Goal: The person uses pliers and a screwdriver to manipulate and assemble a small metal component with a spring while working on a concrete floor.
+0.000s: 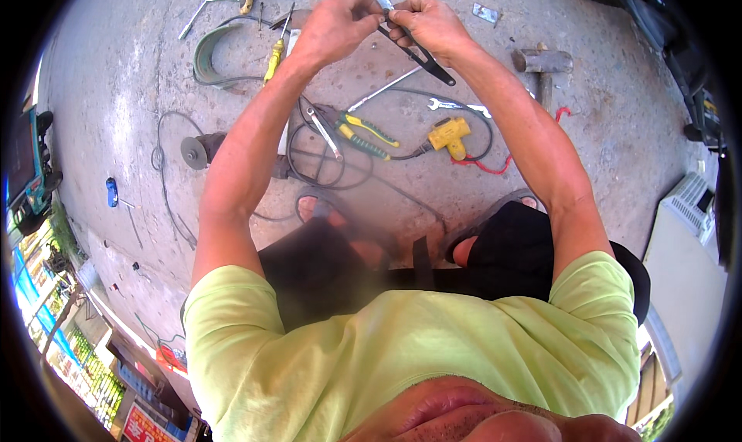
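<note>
Out in front of me, my left hand (338, 28) and my right hand (434, 28) meet with fingertips bent in a pinch. Between them is a black flat bracket (430, 65) with a hole near its lower end, which slants down beneath my right hand. The fingers of both hands close on its upper end. A small shiny metal plate (385, 2) shows just past the fingertips; which hand grips it is hard to tell. A yellow-handled screwdriver (274, 59) lies on the floor by my left wrist, and a thin metal rod (384, 89) lies below the bracket.
Green-and-yellow pliers (363, 137), wrenches (325, 133), a yellow power plug (450, 137) and looped cable lie before my feet. An angle grinder (202, 150) is left, partly behind my arm. A hammer (543, 62) lies right, beyond it a vehicle (641, 25). A curved green strip (205, 59) lies upper left.
</note>
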`<move>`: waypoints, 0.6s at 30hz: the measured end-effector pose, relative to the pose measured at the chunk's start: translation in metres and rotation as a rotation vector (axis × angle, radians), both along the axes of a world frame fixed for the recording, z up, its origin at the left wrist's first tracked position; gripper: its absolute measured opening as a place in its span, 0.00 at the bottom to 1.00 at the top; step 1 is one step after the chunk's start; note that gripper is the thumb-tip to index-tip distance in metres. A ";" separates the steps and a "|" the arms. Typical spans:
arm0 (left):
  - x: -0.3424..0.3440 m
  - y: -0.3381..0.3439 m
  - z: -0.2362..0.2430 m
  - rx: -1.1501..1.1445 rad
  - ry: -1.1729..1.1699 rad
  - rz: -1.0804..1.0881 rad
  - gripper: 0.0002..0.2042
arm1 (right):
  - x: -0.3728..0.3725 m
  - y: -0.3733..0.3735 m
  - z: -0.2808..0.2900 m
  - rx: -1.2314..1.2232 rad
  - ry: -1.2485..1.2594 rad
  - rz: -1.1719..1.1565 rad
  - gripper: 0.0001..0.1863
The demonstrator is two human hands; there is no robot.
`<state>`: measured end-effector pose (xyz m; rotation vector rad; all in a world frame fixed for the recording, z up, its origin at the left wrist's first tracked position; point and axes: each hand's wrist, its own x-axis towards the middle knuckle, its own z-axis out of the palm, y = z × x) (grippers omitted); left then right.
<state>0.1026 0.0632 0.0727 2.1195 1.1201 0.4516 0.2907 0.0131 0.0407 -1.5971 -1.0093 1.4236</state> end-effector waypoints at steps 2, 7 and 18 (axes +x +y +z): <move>0.002 -0.002 0.003 -0.026 0.013 0.007 0.13 | -0.001 0.001 0.003 -0.010 0.013 -0.003 0.12; 0.003 -0.004 0.000 0.037 0.035 0.045 0.13 | -0.004 0.003 -0.002 0.000 0.010 0.018 0.12; 0.003 -0.009 -0.003 0.056 -0.032 0.118 0.12 | -0.007 0.001 0.002 -0.008 -0.026 0.028 0.12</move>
